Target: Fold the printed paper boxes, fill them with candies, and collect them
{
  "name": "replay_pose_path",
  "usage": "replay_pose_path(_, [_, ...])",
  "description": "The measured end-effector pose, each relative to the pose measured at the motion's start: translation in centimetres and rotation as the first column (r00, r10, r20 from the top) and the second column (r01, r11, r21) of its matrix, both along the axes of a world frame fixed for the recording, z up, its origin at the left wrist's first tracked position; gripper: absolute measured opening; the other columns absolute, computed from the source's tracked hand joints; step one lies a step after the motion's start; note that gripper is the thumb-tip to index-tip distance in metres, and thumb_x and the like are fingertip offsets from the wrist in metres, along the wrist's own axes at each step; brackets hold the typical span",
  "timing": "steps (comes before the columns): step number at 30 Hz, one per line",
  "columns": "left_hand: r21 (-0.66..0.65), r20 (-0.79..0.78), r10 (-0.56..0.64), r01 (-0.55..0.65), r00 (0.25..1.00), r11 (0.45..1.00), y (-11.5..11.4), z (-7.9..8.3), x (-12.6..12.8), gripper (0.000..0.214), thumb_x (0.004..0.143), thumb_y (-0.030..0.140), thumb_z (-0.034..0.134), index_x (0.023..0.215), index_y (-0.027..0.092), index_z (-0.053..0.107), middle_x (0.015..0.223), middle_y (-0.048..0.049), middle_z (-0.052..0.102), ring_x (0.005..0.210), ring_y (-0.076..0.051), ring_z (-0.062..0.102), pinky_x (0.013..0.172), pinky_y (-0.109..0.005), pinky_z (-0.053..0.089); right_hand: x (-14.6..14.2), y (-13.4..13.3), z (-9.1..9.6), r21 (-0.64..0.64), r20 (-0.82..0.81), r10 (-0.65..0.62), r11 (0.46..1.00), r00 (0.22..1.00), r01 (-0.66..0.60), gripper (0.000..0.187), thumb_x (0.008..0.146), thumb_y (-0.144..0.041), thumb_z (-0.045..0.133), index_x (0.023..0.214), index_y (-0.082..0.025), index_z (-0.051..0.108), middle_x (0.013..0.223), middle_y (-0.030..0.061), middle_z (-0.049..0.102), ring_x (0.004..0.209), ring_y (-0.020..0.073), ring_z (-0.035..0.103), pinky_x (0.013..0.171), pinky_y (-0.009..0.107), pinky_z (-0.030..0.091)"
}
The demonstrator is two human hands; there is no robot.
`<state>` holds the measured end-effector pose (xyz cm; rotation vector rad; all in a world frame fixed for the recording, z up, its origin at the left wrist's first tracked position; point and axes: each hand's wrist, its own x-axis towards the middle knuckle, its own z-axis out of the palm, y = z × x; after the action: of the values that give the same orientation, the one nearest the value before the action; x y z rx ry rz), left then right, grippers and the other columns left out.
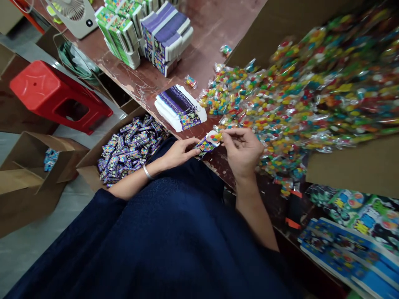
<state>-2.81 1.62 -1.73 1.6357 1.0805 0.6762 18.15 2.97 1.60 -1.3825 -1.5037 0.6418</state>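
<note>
Between the fingers and thumb of my left hand (pixel 179 154) is a small printed candy box (pixel 206 146), its open end turned to the right. My right hand (pixel 245 151) pinches a small clear bag of candy (pixel 217 137) at the mouth of that box, and the bag looks partly inside it. Just beyond my hands lies a fanned stack of flat purple boxes (pixel 179 109) on the table's edge. A large heap of bagged jelly beans (pixel 268 108) spreads to the right, close to my right hand.
A carton of filled purple boxes (pixel 132 149) stands below the table's left edge. Banded bundles of flat boxes (pixel 166 35) and a white fan (pixel 75 16) sit at the back. A red stool (pixel 56 95) is at left; blue printed packs (pixel 349 253) lie at lower right.
</note>
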Motion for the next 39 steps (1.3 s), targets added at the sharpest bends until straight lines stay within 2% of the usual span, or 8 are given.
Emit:
replay_pose_path(4, [-0.016,0.196,0.081,-0.080,0.977,0.997,-0.4,-0.6,0.7,0.035,0.097,0.042,0.065,0.123,0.017,0.063,0.114,-0.0100,0.073,0.097,-0.019,0.069,0.091,-0.038,0.059,0.3,0.1,-0.7,0.079,0.234,0.079,0.992,0.969,-0.100,0.019,0.095,-0.039,0.071,0.084,-0.024,0.076,0.109,0.0082,0.075,0.107,0.0271,0.072,0.094,0.047,0.062])
replay_pose_path(6, [-0.039,0.300,0.124,-0.118,0.946,0.992,-0.5,-0.8,1.0,0.048,0.095,0.044,0.068,0.135,0.020,0.055,0.115,-0.0097,0.071,0.097,-0.018,0.069,0.088,-0.035,0.060,0.5,-0.2,-1.1,0.038,0.192,0.150,0.986,0.970,-0.160,0.021,0.097,-0.042,0.067,0.095,-0.025,0.078,0.118,0.0088,0.074,0.113,0.0275,0.072,0.100,0.048,0.060])
replay_pose_path(9, [-0.069,0.384,0.137,-0.119,0.913,0.990,-0.5,-0.5,1.3,0.063,0.094,0.048,0.070,0.148,0.027,0.043,0.116,-0.0075,0.067,0.096,-0.017,0.067,0.084,-0.032,0.060,0.2,-1.1,-2.1,-0.065,-0.067,0.152,0.986,0.986,-0.156,0.032,0.096,-0.045,0.069,0.122,-0.027,0.072,0.116,0.0073,0.077,0.101,0.0239,0.077,0.089,0.041,0.065])
replay_pose_path(12, [-0.121,0.376,0.119,-0.078,0.919,0.990,-0.5,-0.1,1.5,0.059,0.093,0.052,0.071,0.141,0.026,0.048,0.111,-0.0053,0.064,0.087,-0.014,0.063,0.078,-0.030,0.057,-0.5,-2.3,-3.3,-0.129,-0.221,0.050,0.988,0.974,-0.080,0.031,0.092,-0.043,0.074,0.117,-0.027,0.071,0.107,0.0060,0.078,0.093,0.0231,0.078,0.086,0.040,0.066])
replay_pose_path(18, [-0.218,0.429,0.082,0.014,0.900,0.976,-0.2,-0.3,1.9,0.052,0.087,0.056,0.077,0.116,0.023,0.051,0.099,-0.0016,0.057,0.080,-0.011,0.056,0.068,-0.023,0.051,-1.4,-2.7,-3.8,-0.106,-0.145,0.040,0.993,0.989,-0.055,0.021,0.094,-0.047,0.067,0.095,-0.025,0.067,0.115,0.0099,0.076,0.106,0.0268,0.076,0.096,0.048,0.063])
replay_pose_path(25, [-0.279,0.448,0.169,-0.043,0.878,0.959,0.0,-0.6,1.6,0.065,0.080,0.056,0.083,0.120,0.025,0.042,0.106,-0.0030,0.059,0.088,-0.013,0.063,0.075,-0.026,0.058,-1.7,-1.5,-2.8,-0.082,-0.241,0.069,0.992,0.968,-0.091,0.036,0.090,-0.061,0.068,0.091,-0.027,0.058,0.086,0.0032,0.069,0.082,0.0204,0.071,0.079,0.037,0.062])
replay_pose_path(32, [-0.122,0.371,0.111,-0.070,0.922,0.990,-0.5,0.1,1.3,0.052,0.091,0.046,0.075,0.129,0.024,0.045,0.115,-0.0081,0.061,0.102,-0.019,0.067,0.088,-0.035,0.062,-0.5,-0.5,-1.6,-0.285,-0.329,0.087,0.940,0.940,-0.186,0.028,0.077,-0.045,0.085,0.083,-0.024,0.069,0.082,0.0014,0.073,0.076,0.0190,0.070,0.072,0.035,0.060])
replay_pose_path(39, [-0.057,0.358,0.062,-0.044,0.932,0.997,-0.7,0.7,1.1,0.052,0.094,0.036,0.070,0.140,0.024,0.049,0.132,-0.0119,0.062,0.111,-0.022,0.067,0.094,-0.038,0.062,-0.2,0.0,-1.8,-0.273,-0.315,0.084,0.946,0.945,-0.175,0.024,0.079,-0.043,0.083,0.074,-0.023,0.070,0.073,0.0006,0.073,0.069,0.0190,0.069,0.068,0.036,0.060])
